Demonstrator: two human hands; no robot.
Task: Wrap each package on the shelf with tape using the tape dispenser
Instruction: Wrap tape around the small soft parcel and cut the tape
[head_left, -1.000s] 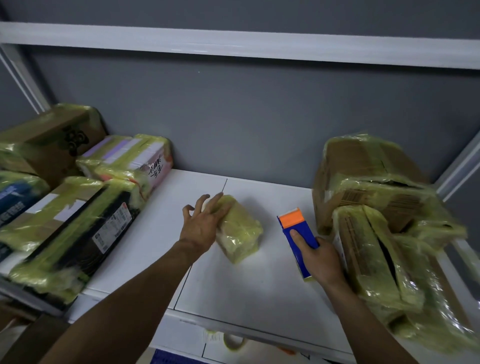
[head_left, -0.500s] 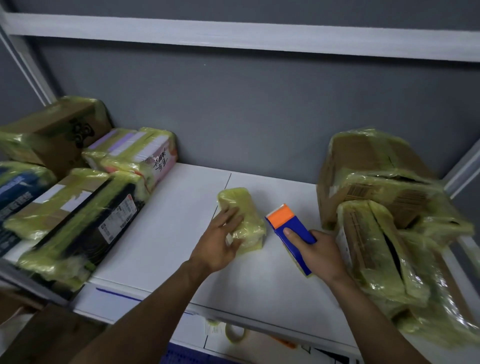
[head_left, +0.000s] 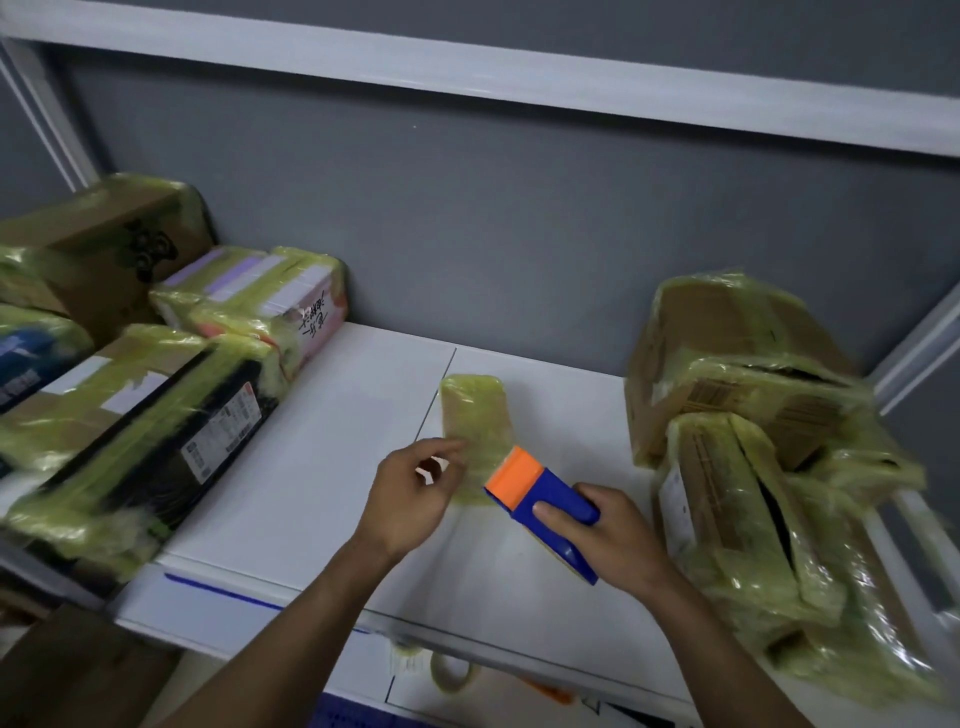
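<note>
your right hand (head_left: 610, 538) holds the tape dispenser (head_left: 550, 512), a blue body with an orange head. your fingers are curled around the blue body, and one finger lies flat on its top side. the orange head points away from you and to the left, and it rests on the near end of the small package (head_left: 472, 415).

this small package is wrapped in yellowish tape and lies on the white shelf (head_left: 311, 467), about in the middle, between the two groups of parcels. your left hand (head_left: 413, 499) is at the left near edge of it. the fingers are bent and the thumb is close to them, with a small gap in between. the fingertips (head_left: 451, 448) reach the package edge, but i cannot tell if they pinch something or only touch.

on the left side there are a long black package (head_left: 130, 431) and, behind it, a cardboard box (head_left: 104, 244), both with tape around. on the right side a pile of wrapped boxes (head_left: 737, 395) stands just beside your right hand. under the front edge of the shelf a tape roll (head_left: 452, 673) is visible. behind everything is a gray wall (head_left: 519, 208).
</note>
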